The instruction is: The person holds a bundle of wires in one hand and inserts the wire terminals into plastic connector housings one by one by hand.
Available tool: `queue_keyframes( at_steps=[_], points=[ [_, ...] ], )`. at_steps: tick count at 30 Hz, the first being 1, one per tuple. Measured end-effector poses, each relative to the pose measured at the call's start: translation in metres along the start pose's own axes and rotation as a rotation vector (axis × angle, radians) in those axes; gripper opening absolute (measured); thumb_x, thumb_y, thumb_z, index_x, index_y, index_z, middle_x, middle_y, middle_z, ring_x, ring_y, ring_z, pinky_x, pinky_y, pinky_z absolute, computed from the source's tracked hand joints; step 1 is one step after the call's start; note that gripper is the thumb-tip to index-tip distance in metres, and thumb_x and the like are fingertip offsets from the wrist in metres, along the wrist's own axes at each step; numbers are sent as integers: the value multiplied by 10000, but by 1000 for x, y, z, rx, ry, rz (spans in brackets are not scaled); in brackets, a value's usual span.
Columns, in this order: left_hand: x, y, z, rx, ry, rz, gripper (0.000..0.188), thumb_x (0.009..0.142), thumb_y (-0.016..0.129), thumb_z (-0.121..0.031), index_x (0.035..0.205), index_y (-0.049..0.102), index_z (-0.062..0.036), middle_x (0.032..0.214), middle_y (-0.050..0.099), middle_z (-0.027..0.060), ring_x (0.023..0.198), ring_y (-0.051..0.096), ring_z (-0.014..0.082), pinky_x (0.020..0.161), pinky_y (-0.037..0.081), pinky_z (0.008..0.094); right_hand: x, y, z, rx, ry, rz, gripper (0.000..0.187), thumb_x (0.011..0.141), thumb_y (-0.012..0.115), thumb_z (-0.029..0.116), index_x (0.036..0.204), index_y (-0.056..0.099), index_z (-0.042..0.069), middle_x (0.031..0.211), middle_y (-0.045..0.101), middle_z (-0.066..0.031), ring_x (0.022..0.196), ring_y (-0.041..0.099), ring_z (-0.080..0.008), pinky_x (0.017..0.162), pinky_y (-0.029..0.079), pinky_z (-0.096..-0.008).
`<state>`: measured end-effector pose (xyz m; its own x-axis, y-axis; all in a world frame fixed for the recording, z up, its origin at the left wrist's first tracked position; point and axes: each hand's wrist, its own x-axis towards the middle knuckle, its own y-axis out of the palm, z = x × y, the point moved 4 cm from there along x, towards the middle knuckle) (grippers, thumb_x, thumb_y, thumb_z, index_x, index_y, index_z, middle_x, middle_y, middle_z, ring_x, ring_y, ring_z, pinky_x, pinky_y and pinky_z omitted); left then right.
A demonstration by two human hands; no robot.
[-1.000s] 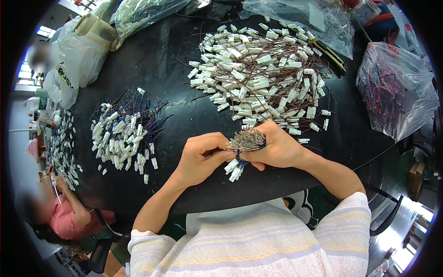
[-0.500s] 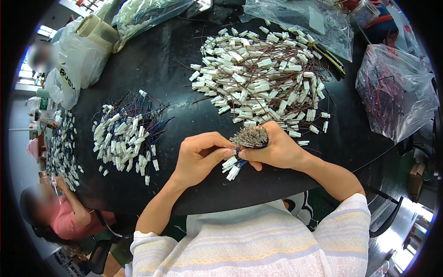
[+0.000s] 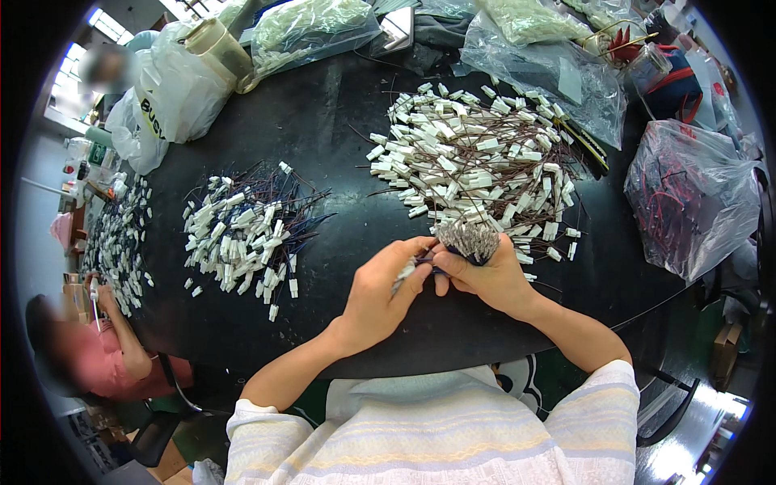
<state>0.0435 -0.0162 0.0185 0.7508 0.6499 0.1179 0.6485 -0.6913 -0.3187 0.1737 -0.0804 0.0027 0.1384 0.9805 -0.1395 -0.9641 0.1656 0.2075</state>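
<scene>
My right hand [image 3: 499, 284] is closed round a thick bundle of dark wires [image 3: 467, 242], whose many small metal terminal ends point up in a dense tuft. Beside it, the fingers of my left hand [image 3: 378, 284] pinch a few white connectors [image 3: 403, 275] with thin wires. Both hands meet just above the near part of the black table, fingertips almost touching. The left fingers partly cover the connectors, and the lower part of the bundle is hidden in my right palm. Beyond my hands lies a large heap of white connectors with brown wires [image 3: 473, 166].
A smaller heap of white connectors with blue wires [image 3: 238, 230] lies to the left on the black table [image 3: 323, 145]. A clear bag of red wires [image 3: 683, 190] sits at right, plastic bags [image 3: 186, 89] at the back. A co-worker in pink [image 3: 113, 360] sits far left by another heap.
The whole view has shifted, so the table sits lower and further right. The white connectors that hung below my fingers are now gathered up in my left fingers.
</scene>
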Motion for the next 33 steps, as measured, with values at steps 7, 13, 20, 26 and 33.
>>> queue_keyframes(
  at_steps=[7, 13, 20, 26, 33],
  points=[
    [11, -21, 16, -432, -234, -10, 192, 883, 500, -47, 1048, 513, 51, 660, 494, 18, 534, 444, 68, 504, 407, 215, 6, -15, 6, 161, -5, -193, 106, 834, 594, 69, 881, 595, -26, 620, 594, -119, 474, 531, -100, 363, 288, -166],
    [15, -13, 17, -497, -281, 61, 248, 874, 527, -82, 1083, 471, 41, 797, 595, 107, 618, 568, 123, 487, 429, 205, 4, -15, 2, 73, -12, -261, 103, 827, 604, 68, 892, 603, -13, 631, 602, -87, 492, 515, -77, 399, 317, -166],
    [16, -2, 14, -888, -436, 45, 320, 794, 603, 8, 1080, 463, 38, 883, 598, 165, 742, 633, 230, 576, 541, 264, -3, -13, 7, -570, -482, -258, 168, 735, 651, 7, 892, 595, -18, 678, 624, -94, 617, 627, -170, 545, 471, -251],
    [13, -3, 21, -1009, -479, 28, 173, 795, 609, 7, 964, 587, 41, 735, 586, 100, 594, 524, 100, 508, 414, 186, -10, -7, 21, -778, -667, -194, 221, 715, 652, -16, 928, 597, -33, 700, 629, -119, 620, 642, -193, 557, 485, -260],
    [4, -115, -15, -119, -122, -411, 210, 759, 585, 18, 959, 632, -26, 792, 607, 36, 648, 536, 68, 552, 409, 185, -1, -35, 31, 134, -159, -430, 167, 833, 600, 112, 901, 600, -41, 580, 549, -47, 457, 452, -56, 388, 280, -167]
  ],
)
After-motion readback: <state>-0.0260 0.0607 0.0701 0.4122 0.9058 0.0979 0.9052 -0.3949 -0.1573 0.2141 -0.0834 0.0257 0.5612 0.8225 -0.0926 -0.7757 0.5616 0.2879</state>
